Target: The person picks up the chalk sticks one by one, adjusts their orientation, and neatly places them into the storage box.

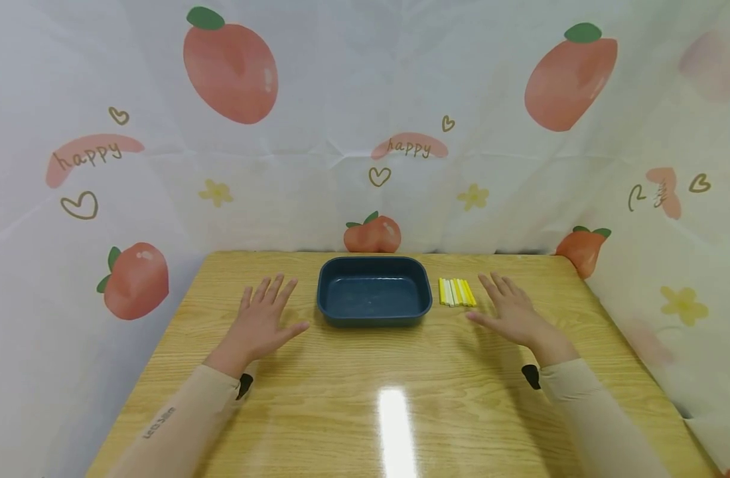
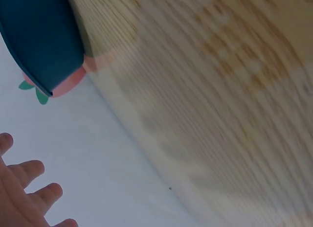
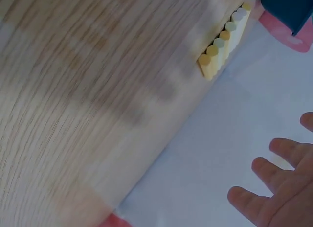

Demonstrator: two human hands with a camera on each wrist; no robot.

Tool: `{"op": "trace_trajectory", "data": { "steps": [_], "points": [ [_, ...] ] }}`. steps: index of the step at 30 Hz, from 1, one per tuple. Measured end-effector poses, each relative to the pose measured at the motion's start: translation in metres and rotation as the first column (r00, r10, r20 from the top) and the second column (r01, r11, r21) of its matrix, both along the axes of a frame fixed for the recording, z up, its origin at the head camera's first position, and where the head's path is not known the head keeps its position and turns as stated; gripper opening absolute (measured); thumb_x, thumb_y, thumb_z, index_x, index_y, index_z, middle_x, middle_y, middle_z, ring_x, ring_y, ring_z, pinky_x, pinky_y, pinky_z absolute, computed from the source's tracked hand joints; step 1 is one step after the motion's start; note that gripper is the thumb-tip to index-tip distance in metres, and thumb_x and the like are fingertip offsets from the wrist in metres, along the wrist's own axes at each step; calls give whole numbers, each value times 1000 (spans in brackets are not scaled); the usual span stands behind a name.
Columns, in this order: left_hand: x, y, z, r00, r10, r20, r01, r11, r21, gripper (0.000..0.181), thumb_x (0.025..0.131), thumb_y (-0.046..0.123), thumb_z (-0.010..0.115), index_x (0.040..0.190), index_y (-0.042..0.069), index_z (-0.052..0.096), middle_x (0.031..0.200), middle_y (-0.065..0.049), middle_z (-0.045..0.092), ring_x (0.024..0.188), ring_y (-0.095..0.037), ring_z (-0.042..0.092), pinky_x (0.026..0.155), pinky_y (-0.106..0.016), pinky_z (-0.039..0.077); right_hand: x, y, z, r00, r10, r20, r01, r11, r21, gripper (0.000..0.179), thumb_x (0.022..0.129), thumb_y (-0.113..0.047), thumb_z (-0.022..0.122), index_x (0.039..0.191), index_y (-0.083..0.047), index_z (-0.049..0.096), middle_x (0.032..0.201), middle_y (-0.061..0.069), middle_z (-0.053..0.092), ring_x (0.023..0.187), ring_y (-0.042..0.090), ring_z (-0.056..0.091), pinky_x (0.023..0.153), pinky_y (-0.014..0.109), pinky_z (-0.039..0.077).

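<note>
Head view: hands [image 1: 261, 325] [image 1: 516, 317] flank glossy oblong tray [image 1: 373, 321], slim sticks [image 1: 457, 292].

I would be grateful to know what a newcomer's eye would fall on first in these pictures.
Probably the dark blue rectangular dish, near the far edge of the wooden table. Just to its right, a neat row of yellow and white chalk-like sticks stands out. Behind, large pink peach prints brighten the white backdrop.

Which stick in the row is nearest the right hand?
The yellow stick at the row's right end in the head view. It lies nearest the right hand and farthest from the blue bin; the other sticks lie to its left.
</note>
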State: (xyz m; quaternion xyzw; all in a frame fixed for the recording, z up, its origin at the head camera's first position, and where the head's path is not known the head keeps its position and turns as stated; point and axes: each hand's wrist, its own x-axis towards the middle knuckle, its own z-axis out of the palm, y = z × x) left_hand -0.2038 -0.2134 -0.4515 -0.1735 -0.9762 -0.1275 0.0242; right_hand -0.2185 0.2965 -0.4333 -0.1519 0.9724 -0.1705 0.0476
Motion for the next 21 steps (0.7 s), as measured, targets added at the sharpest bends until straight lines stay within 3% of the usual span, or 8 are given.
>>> {"op": "trace_trajectory", "data": {
  "steps": [11,21],
  "points": [
    [1,12,1,999,-20,-36,23,997,78,93,95,66,52,161,11,20,165,-20,16,150,-45,11,117,-65,4,-1,-19,0,999,32,-24,-33,998,-44,93,97,-56,57,161,-6,12,163,30,7,147,54,3,114,69,4],
    [-6,29,-7,1000,-9,-27,13,989,150,93,95,68,50,160,9,22,164,-19,19,149,-44,16,118,-64,9,-1,-37,-6,998,35,-61,-41,993,-109,90,97,-54,59,161,-8,16,164,26,12,147,51,9,112,73,11]
  ]
}}
